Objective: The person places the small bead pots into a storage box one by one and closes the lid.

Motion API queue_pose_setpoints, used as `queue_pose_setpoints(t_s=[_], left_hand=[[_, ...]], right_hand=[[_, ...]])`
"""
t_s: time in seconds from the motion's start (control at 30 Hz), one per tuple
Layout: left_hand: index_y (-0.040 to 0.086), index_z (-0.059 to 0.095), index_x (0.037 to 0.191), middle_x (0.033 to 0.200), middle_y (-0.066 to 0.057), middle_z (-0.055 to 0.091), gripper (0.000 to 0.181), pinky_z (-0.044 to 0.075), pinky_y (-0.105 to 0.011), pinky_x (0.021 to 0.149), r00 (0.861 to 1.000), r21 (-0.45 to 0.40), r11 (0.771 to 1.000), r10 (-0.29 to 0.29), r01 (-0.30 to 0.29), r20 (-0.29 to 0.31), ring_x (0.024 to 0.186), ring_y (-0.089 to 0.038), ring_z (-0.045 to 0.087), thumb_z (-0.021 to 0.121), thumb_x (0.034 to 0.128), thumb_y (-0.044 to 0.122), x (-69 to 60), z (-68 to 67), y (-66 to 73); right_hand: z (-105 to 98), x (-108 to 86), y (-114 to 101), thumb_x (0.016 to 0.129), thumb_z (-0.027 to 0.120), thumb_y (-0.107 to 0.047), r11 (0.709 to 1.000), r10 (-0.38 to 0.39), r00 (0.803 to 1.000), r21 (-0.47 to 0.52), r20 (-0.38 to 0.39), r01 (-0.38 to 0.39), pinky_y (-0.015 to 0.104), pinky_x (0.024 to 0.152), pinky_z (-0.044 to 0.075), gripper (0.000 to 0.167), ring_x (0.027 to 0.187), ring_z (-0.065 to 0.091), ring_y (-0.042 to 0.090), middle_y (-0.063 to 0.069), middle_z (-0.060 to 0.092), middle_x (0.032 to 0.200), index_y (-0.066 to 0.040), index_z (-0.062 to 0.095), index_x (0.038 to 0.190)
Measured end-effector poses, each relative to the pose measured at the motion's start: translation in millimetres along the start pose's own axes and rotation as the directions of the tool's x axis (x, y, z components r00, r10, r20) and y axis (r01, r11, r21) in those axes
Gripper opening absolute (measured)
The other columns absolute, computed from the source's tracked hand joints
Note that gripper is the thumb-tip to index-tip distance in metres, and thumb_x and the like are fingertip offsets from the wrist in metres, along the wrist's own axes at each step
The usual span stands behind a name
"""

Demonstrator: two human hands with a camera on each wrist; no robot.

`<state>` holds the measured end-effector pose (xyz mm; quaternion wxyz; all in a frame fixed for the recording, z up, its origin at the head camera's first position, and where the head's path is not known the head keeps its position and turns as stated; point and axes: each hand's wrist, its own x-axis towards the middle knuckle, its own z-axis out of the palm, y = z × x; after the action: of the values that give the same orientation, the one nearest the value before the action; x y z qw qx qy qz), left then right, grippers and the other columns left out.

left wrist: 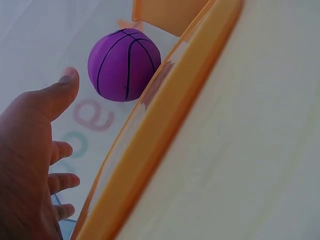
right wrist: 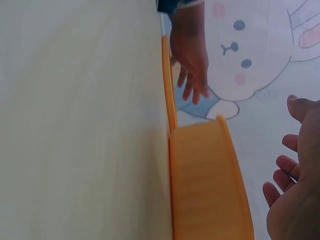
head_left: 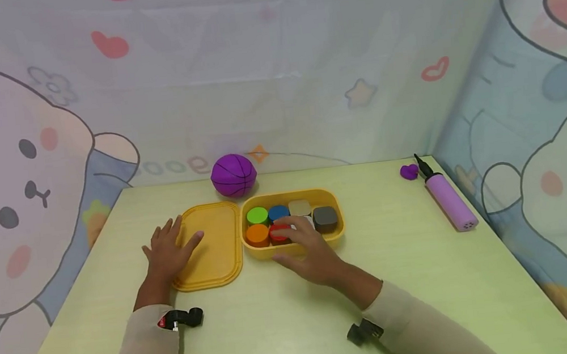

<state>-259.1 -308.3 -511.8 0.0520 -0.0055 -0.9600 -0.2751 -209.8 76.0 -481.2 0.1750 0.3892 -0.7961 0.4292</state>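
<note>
A yellow container [head_left: 294, 249] on the table holds several small round-topped pieces: green [head_left: 257, 215], blue [head_left: 279, 212], beige [head_left: 299, 207], orange [head_left: 257, 235], red [head_left: 278, 236] and dark grey [head_left: 326, 219]. A white one is partly hidden. My right hand [head_left: 314, 256] hovers over the container's front, its loosely bent fingers nearest the red piece; in the right wrist view nothing shows between the fingers. To the left lies a flat yellow lid [head_left: 213, 246]. My left hand [head_left: 168, 253], fingers spread, is over the lid's left edge and grips nothing; whether it touches is unclear.
Behind the lid and container sits a purple mini basketball [head_left: 234, 175], against the back curtain. At the far right lie a lilac hand pump [head_left: 451, 202] with a black nozzle and a small purple heart-shaped item [head_left: 409, 172]. Printed curtains border the table [head_left: 287, 319].
</note>
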Motion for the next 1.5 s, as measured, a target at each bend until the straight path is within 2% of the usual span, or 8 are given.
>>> queue_pose_setpoints(t_s=[0.27,0.43,0.53,0.7,0.83,0.93,1.27,1.5], left_hand=[[0.008,0.019,0.176,0.179,-0.030,0.022,0.097,-0.005,-0.093,0.120,1.000,-0.020,1.000,-0.022,0.022,0.017,0.164,-0.064,0.011,0.047,0.1078,0.071,5.5,1.9,-3.5],[0.006,0.019,0.175,0.178,-0.029,0.025,0.096,-0.007,-0.091,0.122,1.000,-0.024,1.000,-0.017,0.018,0.021,0.163,-0.063,0.014,0.049,0.1079,0.068,6.8,3.9,-4.8],[0.006,0.019,0.175,0.178,-0.029,0.026,0.097,-0.007,-0.090,0.122,1.000,-0.031,0.999,-0.017,0.017,0.023,0.163,-0.064,0.013,0.050,0.1078,0.068,6.2,4.3,-4.4],[0.004,0.018,0.175,0.178,-0.030,0.025,0.098,-0.008,-0.089,0.123,0.999,-0.035,0.999,-0.019,0.020,0.032,0.163,-0.064,0.012,0.051,0.1072,0.068,3.9,4.5,-3.6],[0.005,0.016,0.175,0.179,-0.028,0.023,0.100,-0.010,-0.088,0.123,0.998,-0.034,0.999,-0.033,0.034,0.045,0.164,-0.063,0.010,0.051,0.1069,0.069,1.7,5.3,-3.6],[0.005,0.014,0.176,0.180,-0.026,0.021,0.101,-0.011,-0.086,0.124,0.998,-0.039,0.998,-0.044,0.046,0.052,0.165,-0.062,0.008,0.051,0.1069,0.069,1.2,6.0,-4.1],[0.003,0.017,0.175,0.179,-0.028,0.024,0.102,-0.011,-0.085,0.125,0.997,-0.046,0.997,-0.060,0.062,0.048,0.165,-0.062,0.009,0.052,0.1065,0.070,-0.2,6.8,-4.4],[0.003,0.016,0.175,0.178,-0.029,0.025,0.102,-0.013,-0.084,0.126,0.995,-0.054,0.995,-0.080,0.083,0.063,0.166,-0.060,0.006,0.050,0.1065,0.072,1.7,7.2,-6.1]], right_hand=[[15.2,-2.8,-7.9,0.098,0.084,-0.020,0.992,0.009,0.994,0.122,0.112,-0.023,0.042,0.118,0.054,0.039,0.136,0.063,0.026,0.012,0.068,0.143,-0.009,0.076,0.135],[22.7,-4.6,-11.9,0.101,0.081,-0.024,0.969,0.094,0.966,0.199,0.240,-0.144,0.039,0.112,0.059,0.043,0.134,0.066,0.025,0.008,0.068,0.146,-0.007,0.073,0.139],[29.4,-4.3,-12.8,0.103,0.078,-0.026,0.942,0.171,0.927,0.219,0.333,-0.253,0.039,0.111,0.060,0.047,0.138,0.065,0.026,0.007,0.067,0.151,-0.005,0.069,0.144],[43.1,-4.3,-9.9,0.106,0.073,-0.039,0.907,0.301,0.833,0.131,0.464,-0.401,0.047,0.131,0.041,0.059,0.157,0.049,0.022,-0.001,0.057,0.164,-0.015,0.059,0.158],[52.6,-5.7,-8.9,0.107,0.069,-0.049,0.878,0.365,0.760,0.074,0.537,-0.473,0.051,0.138,0.028,0.070,0.166,0.035,0.021,-0.003,0.045,0.174,-0.021,0.047,0.167],[57.9,-5.8,-10.2,0.107,0.066,-0.052,0.865,0.387,0.727,0.049,0.568,-0.499,0.053,0.140,0.022,0.076,0.170,0.026,0.022,-0.002,0.035,0.180,-0.021,0.040,0.171],[76.8,-3.8,-14.7,0.105,0.064,-0.060,0.855,0.451,0.692,-0.050,0.563,-0.516,0.067,0.137,0.015,0.085,0.172,0.015,0.030,0.001,0.021,0.185,-0.023,0.030,0.175],[86.3,-1.8,-22.2,0.104,0.067,-0.059,0.870,0.450,0.717,-0.082,0.532,-0.485,0.062,0.134,0.018,0.088,0.171,0.015,0.032,-0.001,0.023,0.184,-0.021,0.031,0.175]])
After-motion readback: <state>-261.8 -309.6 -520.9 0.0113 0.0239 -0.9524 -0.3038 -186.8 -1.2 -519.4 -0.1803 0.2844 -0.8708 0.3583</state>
